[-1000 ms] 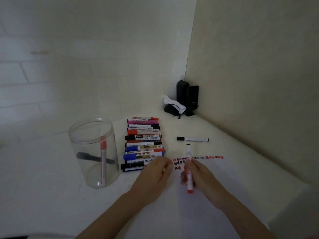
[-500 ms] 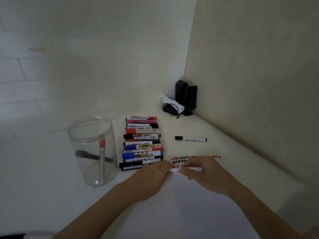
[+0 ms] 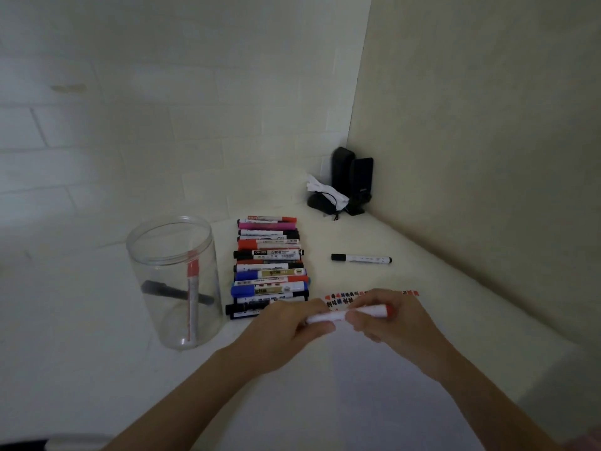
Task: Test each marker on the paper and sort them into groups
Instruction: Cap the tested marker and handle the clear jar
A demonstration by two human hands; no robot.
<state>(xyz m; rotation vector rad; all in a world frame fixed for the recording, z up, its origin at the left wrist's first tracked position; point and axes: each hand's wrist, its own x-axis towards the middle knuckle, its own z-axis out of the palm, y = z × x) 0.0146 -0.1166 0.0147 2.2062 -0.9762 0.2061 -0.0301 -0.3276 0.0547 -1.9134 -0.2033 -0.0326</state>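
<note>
A white marker with a red end (image 3: 353, 313) lies level between both hands, just above the white paper (image 3: 364, 385). My left hand (image 3: 286, 330) pinches its left end and my right hand (image 3: 387, 320) grips its right part, the red end sticking out to the right. Red, blue and black test marks (image 3: 344, 297) run along the paper's far edge, partly hidden by my fingers. A row of several markers (image 3: 270, 268) lies stacked side by side behind my left hand. One black-capped white marker (image 3: 361, 258) lies alone to the right.
A clear plastic jar (image 3: 174, 281) stands at the left with a red marker and a black marker inside. Black speakers (image 3: 353, 180) and a mouse with a white cloth sit in the back corner. Walls close the back and right side.
The marker was upright in my right hand a second ago. It has since been turned level and my left hand has taken hold of its left end.
</note>
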